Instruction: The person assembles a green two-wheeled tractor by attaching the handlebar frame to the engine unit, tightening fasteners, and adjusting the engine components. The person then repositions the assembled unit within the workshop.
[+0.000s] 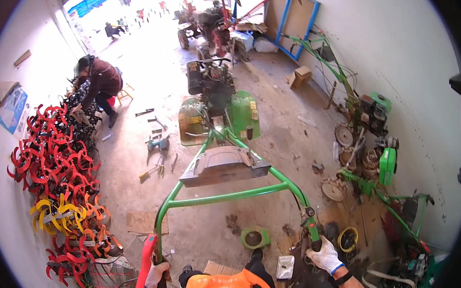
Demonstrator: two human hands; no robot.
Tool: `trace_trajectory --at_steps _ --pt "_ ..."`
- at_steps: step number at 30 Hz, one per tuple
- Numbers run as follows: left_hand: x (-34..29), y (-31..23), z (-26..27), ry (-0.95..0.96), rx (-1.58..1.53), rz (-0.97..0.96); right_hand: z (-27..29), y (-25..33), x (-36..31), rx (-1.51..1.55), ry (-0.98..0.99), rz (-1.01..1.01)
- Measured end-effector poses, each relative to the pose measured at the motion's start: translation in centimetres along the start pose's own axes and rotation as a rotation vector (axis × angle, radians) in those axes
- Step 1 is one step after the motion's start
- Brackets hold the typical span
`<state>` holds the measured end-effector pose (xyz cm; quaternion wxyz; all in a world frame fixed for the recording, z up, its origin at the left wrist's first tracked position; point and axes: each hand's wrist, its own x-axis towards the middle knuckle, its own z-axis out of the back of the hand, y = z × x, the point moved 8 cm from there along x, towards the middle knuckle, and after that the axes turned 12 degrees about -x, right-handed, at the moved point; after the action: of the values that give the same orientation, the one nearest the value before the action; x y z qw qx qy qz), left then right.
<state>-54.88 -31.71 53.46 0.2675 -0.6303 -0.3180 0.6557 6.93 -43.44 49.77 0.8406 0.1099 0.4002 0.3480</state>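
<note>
A green walking tiller (214,91) stands in front of me, its engine and two green fenders at the far end. Its tubular handlebar (229,196) spreads toward me below a dusty grey cover (224,166). My left hand (158,273), in a white glove, is closed around the left grip, beside a long red lever (145,263). On the right, my gloved right hand (325,256) wraps the black grip at the bar's end. A small control (310,212) sits on the bar just ahead of that hand.
Red and orange curved tiller blades (54,151) are heaped along the left wall, where a person (100,83) bends over the pile. Hand tools (157,149) lie on the floor. Partly dismantled green machines (373,118) line the right wall. A green ring-shaped part (254,237) lies near my feet.
</note>
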Motion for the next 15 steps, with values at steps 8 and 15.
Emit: trace_trajectory --at_steps 8,15 --pt "7.4 4.1 -1.5 0.239 -0.455 0.261 -0.1 2.2 6.9 -0.271 -0.133 0.034" --pt "9.7 8.2 -7.2 0.313 -0.419 0.239 3.2 1.6 12.1 -0.343 -0.33 0.028"
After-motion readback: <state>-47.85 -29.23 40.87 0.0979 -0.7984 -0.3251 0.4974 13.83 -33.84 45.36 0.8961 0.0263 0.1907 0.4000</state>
